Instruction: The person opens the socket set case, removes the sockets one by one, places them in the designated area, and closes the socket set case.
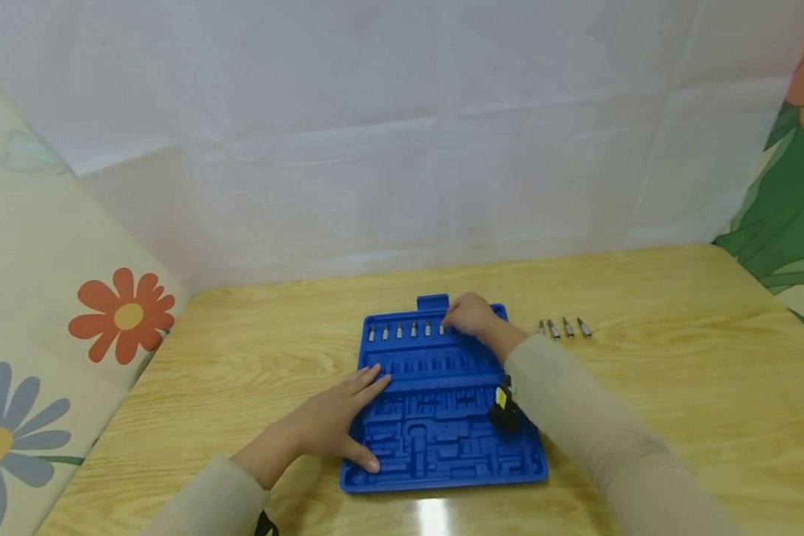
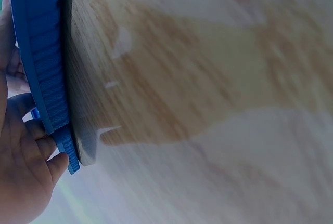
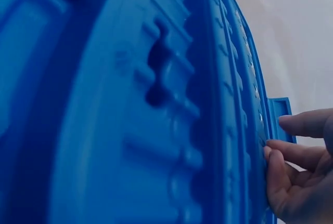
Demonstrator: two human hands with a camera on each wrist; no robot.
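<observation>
An open blue plastic tool case (image 1: 442, 383) with moulded slots lies flat on the table. Several short silver bit sockets with dark tips stand in a row along its far side. At the right end of that row, my right hand (image 1: 470, 316) pinches a bit socket (image 1: 442, 328) between its fingertips, which largely cover it in the right wrist view. There, that hand (image 3: 304, 167) is beside the case's latch tab (image 3: 281, 110). My left hand (image 1: 331, 417) rests with spread fingers on the case's left edge; the left wrist view shows its palm (image 2: 26, 167) against the side wall.
Several more bit sockets (image 1: 568, 327) lie in a row on the wooden table (image 1: 677, 357), right of the case. A white cloth (image 1: 402, 149) hangs behind the table. Flower-patterned cloth (image 1: 33, 298) covers the left side. A black strap device (image 1: 505, 413) hangs below my right wrist.
</observation>
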